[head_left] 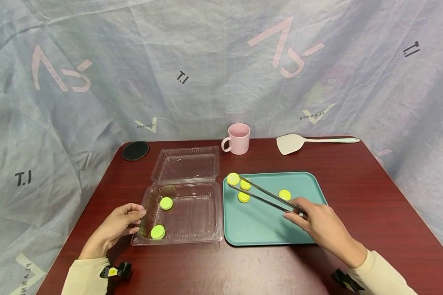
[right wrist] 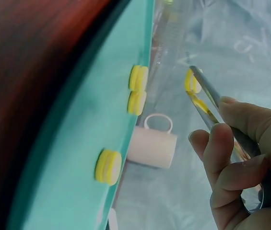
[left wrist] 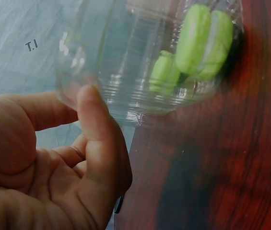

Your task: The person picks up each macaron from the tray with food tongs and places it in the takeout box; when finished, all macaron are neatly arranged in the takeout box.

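Note:
My left hand [head_left: 116,225] pinches the left rim of a clear plastic clamshell box [head_left: 192,217], thumb and finger at its edge in the left wrist view. Inside lie two green macarons, one farther back [head_left: 166,203] and one near the front left corner [head_left: 157,232]. With my right hand [head_left: 323,223] I grip metal tongs [head_left: 266,191], pointing left over the teal tray [head_left: 266,233]. A yellow macaron [right wrist: 193,81] sits between the tong tips, raised above the tray. Three more yellow macarons rest on the tray, two close together [head_left: 244,197] and one apart [head_left: 284,195].
The box's lid [head_left: 188,164] lies folded back behind its base. A pink mug [head_left: 240,141] stands at the table's back edge. To its right is a white spatula [head_left: 291,144]; a black round disc [head_left: 135,150] lies at the back left corner. Cloth hangs behind the table.

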Motion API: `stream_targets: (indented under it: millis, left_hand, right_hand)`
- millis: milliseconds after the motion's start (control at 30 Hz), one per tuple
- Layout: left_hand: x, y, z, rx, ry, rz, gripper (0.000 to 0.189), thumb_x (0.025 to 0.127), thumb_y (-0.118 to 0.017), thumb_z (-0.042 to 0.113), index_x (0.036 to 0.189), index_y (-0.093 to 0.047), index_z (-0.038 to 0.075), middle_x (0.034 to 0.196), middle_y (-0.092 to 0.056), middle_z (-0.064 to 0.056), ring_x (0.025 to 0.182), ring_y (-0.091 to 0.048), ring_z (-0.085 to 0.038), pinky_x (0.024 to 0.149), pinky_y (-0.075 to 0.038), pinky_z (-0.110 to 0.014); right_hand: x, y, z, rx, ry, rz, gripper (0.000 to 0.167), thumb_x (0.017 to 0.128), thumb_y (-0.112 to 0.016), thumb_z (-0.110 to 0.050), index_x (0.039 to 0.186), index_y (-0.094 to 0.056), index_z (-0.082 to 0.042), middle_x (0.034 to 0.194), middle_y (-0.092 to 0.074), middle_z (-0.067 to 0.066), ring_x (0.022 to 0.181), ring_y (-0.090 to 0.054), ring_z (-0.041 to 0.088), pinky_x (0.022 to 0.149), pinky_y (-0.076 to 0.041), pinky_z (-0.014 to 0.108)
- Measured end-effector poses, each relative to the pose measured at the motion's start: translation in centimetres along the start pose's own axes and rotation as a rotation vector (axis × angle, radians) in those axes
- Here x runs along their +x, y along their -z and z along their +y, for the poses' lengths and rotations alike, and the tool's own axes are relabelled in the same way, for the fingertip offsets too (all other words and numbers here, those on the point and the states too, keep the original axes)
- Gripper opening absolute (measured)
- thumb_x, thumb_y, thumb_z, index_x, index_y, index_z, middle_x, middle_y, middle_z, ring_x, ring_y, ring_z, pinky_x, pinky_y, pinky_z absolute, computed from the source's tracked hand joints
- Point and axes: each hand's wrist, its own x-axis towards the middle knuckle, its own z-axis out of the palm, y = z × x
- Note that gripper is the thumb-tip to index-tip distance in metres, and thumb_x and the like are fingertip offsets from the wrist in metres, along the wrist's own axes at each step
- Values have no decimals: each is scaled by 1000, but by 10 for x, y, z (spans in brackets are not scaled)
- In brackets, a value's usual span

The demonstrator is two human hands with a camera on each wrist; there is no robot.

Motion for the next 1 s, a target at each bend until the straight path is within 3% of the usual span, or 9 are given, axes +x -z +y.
stream_targets:
  millis: [300, 633, 1000]
  left_hand:
    - [2, 0, -1, -11, 4, 0, 21, 102, -60, 14, 113, -54, -2, 88, -53, -3, 79, -53, -13, 65, -55, -25]
    - [1, 0, 0, -3, 11, 2, 22, 102, -60, 16, 113, -54, -2, 92, -52, -3, 82, -53, -14, 67, -55, -26]
    - [1, 1, -1, -18, 0, -6, 20, 102, -60, 15, 112, -54, -2, 89, -53, -3, 80, -54, -14, 66, -55, -26]
  right_hand:
    - [15, -8, -15, 24, 101, -4, 21, 83, -83, -25, 94, -66, -21, 71, -50, -26, 55, -38, -6, 51, -38, 20]
    - [28, -20, -29, 85, 108, -118, 24, 86, -81, -28, 104, -69, -17, 76, -57, -23, 56, -43, -4, 51, -41, 21]
    - [38, -32, -40, 107, 194, -133, 22, 86, -81, -26, 99, -68, -16, 74, -58, -20, 58, -45, -4, 51, -42, 21]
